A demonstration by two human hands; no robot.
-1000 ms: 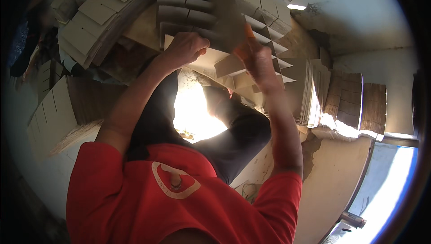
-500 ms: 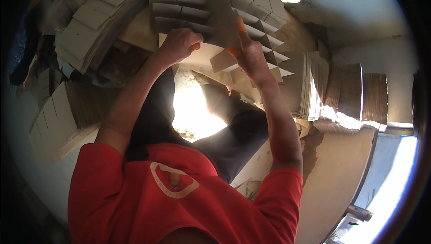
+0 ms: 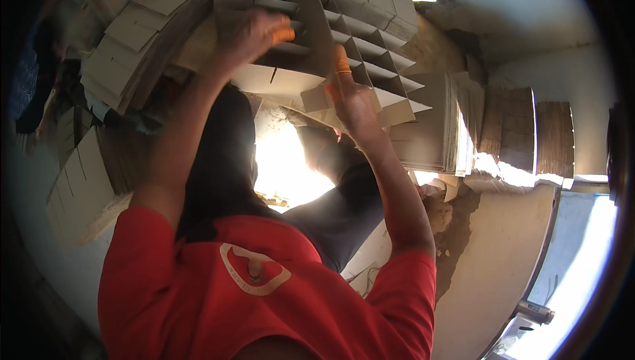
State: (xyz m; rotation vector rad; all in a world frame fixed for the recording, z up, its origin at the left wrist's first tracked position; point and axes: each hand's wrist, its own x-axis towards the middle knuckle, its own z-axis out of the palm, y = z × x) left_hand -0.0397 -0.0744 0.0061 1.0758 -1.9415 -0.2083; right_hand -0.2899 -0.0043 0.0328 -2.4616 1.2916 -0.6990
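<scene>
A grid of slotted cardboard dividers [image 3: 370, 47] lies in front of me, its cells formed on the right side. One cardboard strip [image 3: 311, 22] stands up across the grid, its pointed-looking end toward the far side. My right hand [image 3: 354, 98] grips the near part of this strip, with an orange cover on a finger. My left hand [image 3: 254, 36] is over the left part of the grid, near the long strips; motion smears it, and orange covers show on its fingertips. Whether its fingers hold a strip cannot be made out.
Stacks of slotted cardboard [image 3: 135, 26] rise at the far left, with another stack [image 3: 83, 168] nearer on the left. More cardboard bundles [image 3: 509, 132] stand along the right. A metallic cylinder [image 3: 534, 312] lies at the lower right. Bright light falls between my legs.
My left hand has moved away from me, from the near edge to over the grid. My right hand and the upright strip have shifted slightly left, and more cells show on the right.
</scene>
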